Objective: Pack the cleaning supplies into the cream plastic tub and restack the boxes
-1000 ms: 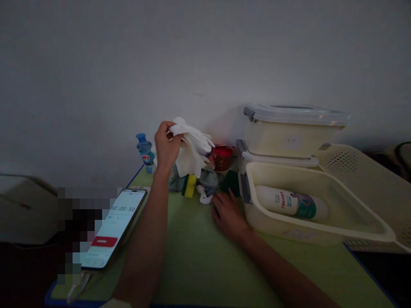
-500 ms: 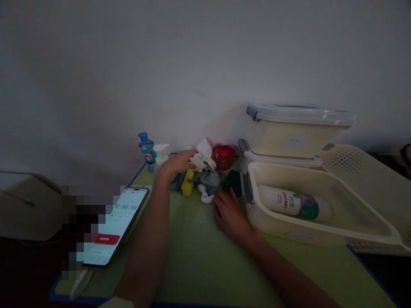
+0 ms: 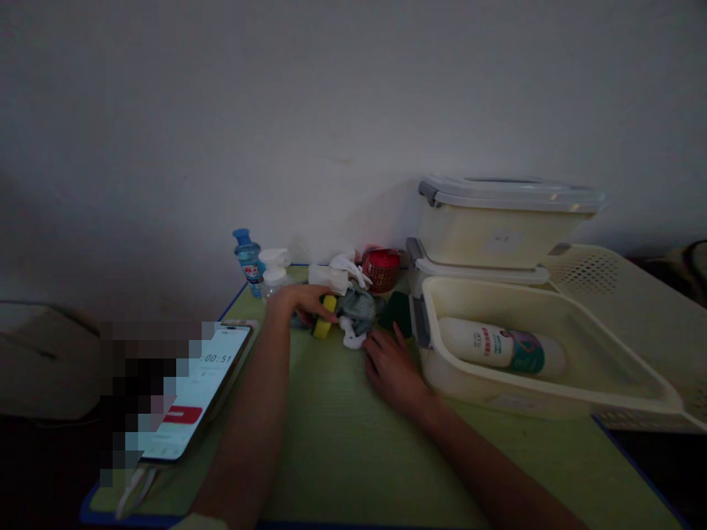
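Observation:
My left hand [image 3: 301, 302] reaches over a yellow sponge [image 3: 323, 327] on the green table [image 3: 342, 442], its fingers curled around the sponge's top end. White gloves or cloths [image 3: 338, 274] lie just behind it, apart from the hand. A grey-green rag [image 3: 358, 311] sits beside the sponge. My right hand [image 3: 391, 365] rests flat on the table, fingers spread, next to a dark green pad [image 3: 398, 311] and the near corner of a cream tub [image 3: 546, 405].
The cream tub holds a white bottle [image 3: 500, 347]. Two lidded boxes [image 3: 500, 224] stack behind it, a perforated basket [image 3: 635, 309] to the right. A blue-capped bottle [image 3: 247, 262], a white sprayer [image 3: 275, 269] and a red container [image 3: 381, 268] stand by the wall. A phone [image 3: 191, 394] lies left.
My left hand held the white cloths up, lowered and dropped them behind the pile, then drew back onto the yellow sponge. My right hand stayed put.

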Tool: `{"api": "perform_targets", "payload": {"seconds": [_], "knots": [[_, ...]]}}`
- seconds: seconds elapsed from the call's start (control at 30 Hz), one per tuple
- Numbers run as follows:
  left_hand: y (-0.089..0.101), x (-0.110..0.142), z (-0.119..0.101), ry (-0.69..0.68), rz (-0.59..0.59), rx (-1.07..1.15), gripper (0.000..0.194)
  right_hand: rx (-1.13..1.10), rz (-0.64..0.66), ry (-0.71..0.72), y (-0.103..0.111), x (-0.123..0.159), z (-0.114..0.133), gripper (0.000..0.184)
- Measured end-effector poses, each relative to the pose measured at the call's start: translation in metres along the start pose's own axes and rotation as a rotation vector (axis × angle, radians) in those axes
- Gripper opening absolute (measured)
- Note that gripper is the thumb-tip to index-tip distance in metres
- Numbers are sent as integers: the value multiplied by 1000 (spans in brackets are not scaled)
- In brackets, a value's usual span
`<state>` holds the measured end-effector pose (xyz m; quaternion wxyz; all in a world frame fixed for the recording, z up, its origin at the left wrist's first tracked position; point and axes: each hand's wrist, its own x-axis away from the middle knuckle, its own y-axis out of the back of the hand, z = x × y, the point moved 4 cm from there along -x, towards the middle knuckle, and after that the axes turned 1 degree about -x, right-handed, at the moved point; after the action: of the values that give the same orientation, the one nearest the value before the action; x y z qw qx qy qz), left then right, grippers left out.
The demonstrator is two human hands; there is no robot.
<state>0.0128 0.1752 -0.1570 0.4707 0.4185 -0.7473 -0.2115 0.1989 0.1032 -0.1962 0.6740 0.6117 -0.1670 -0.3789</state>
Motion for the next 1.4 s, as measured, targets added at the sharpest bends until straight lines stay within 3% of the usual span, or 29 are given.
{"api": "perform_targets", "payload": {"seconds": [0.1, 0.23, 0.43, 0.67, 0.8, 0.9, 0.97, 1.07, 1.2, 1.3, 1.4], "knots": [[2, -1, 3, 7, -3, 21, 53, 2, 11, -4, 0, 0, 0, 21], [8, -3, 6, -27, -83, -115, 41, 6, 11, -3, 0, 0, 0, 20], [25, 18, -2, -175, -223, -199, 50, 9, 4, 5, 1, 1, 0, 20], [39, 66, -30, -500, -364, 46, 52, 6, 8, 1, 1, 1, 0, 22], [43, 75, -42, -651, -475, 317, 51, -52, -36, -3, 0, 2, 0, 21], [46, 75, -44, -682, -564, 455, 48, -199, -128, -43, 3, 4, 1, 20], [44, 72, -47, -676, -534, 471, 44, -300, -194, -73, 5, 5, 1, 22], [36, 67, -54, -687, -399, 437, 37, -477, -280, -106, 6, 6, 1, 23], [21, 60, -72, -740, -218, 377, 31, -912, -411, -185, 2, 3, -3, 29], [5, 54, -88, -761, -75, 290, 34, -1206, -394, -201, -5, -2, -3, 40], [-7, 47, -100, -727, -81, 148, 45, -1345, -377, -263, -11, -5, -5, 48]]}}
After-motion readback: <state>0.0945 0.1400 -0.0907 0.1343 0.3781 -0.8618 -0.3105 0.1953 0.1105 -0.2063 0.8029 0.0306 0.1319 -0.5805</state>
